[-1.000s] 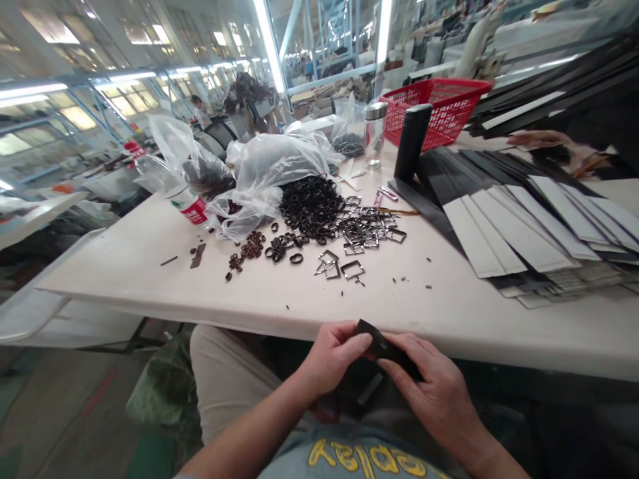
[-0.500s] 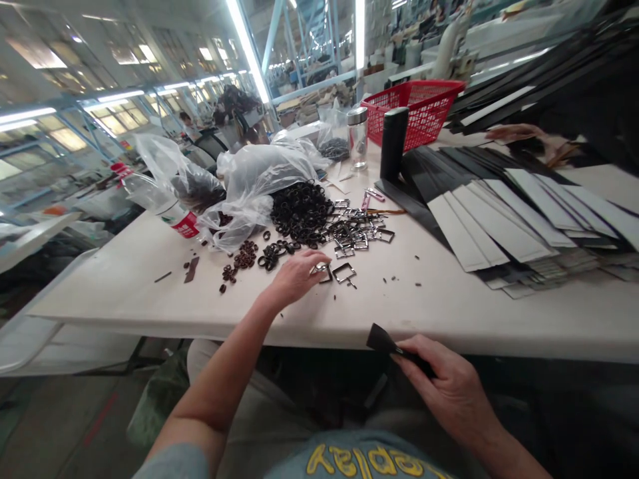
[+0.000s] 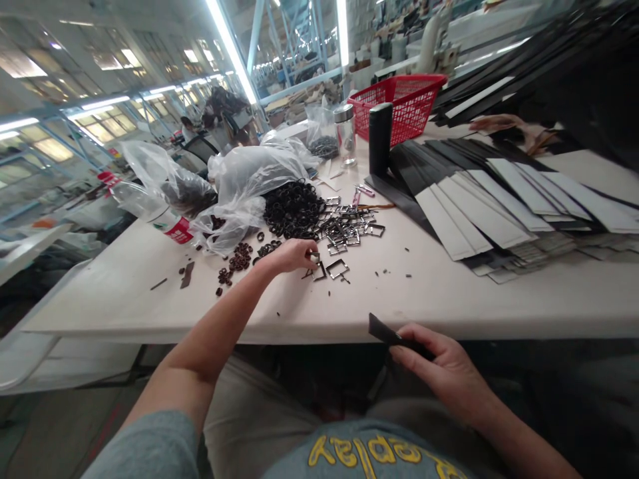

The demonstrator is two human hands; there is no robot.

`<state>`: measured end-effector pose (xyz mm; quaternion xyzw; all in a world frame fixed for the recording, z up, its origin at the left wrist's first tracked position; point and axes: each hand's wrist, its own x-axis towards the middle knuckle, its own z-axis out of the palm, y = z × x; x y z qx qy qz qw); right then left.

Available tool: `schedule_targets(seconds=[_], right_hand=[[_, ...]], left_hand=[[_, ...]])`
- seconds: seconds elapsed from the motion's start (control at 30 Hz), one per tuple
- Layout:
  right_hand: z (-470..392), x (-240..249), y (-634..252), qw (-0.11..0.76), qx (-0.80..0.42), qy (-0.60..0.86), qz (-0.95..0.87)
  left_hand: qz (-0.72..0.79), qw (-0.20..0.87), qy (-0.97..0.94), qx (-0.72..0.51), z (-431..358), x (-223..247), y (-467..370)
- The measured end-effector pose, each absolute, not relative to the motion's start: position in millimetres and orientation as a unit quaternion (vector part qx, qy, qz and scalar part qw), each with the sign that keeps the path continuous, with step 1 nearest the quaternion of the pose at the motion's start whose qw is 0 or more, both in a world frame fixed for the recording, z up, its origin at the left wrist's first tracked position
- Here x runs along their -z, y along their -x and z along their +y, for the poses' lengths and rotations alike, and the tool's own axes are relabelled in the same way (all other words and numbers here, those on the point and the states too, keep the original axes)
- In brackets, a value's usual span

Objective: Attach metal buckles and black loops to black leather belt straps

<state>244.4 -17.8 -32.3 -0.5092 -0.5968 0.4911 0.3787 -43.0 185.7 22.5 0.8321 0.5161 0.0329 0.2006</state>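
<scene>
So closest in we've got the grey shirt [image 3: 382, 456] with yellow lettering, and just past it the right hand [image 3: 442, 362], its grip clamped on a dark strap [image 3: 385, 330], thumb on one side and fingers on the other. The strap's free end pokes out to the left, right by the near edge of the pale table [image 3: 120, 299]. A few tiny dark bits are scattered on the tabletop beyond that. The left hand [image 3: 299, 255] is reaching out over the table, fingertips down at a small cluster of metal frames [image 3: 319, 271]; honestly it's too small and blurry there, so I can't tell if that grip is closed on one or just touching. One loose frame [image 3: 338, 269] lies just right of the cluster, and a bigger heap of frames [image 3: 352, 226] sits behind it. Left of the hand there's a scatter of little brown rings [image 3: 239, 258], and behind the hand a pile of black rings [image 3: 294, 206] up against a clear plastic bag [image 3: 254, 166]. Over on the right, black and white strips [image 3: 479, 213] are fanned out in a stack. Farther back stand a black flask [image 3: 380, 140], a glass jar [image 3: 345, 140] and a red basket [image 3: 419, 103].
</scene>
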Motion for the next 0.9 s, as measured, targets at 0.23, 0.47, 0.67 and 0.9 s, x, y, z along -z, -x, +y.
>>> schedule_targets(seconds=[0.23, 0.47, 0.67, 0.9], right_hand=[[-5.9, 21.1, -224.5, 0.403, -0.632, 0.433, -0.501], [7.4, 17.2, -197.0, 0.427, -0.638, 0.419, -0.486], [7.0, 22.9, -193.5, 0.456, -0.635, 0.440, -0.441], [1.4, 22.8, -190.8, 0.470, -0.657, 0.438, -0.393]], left_hand=[[0.540, 0.287, -0.747, -0.261, 139.5, -6.2, 29.5], [0.462, 0.567, -0.509, -0.453, 68.8, -1.2, -25.0], [0.398, 0.610, -0.428, -0.536, 38.4, 5.9, -45.1], [0.382, 0.541, -0.498, -0.559, 31.0, 18.0, -46.0]])
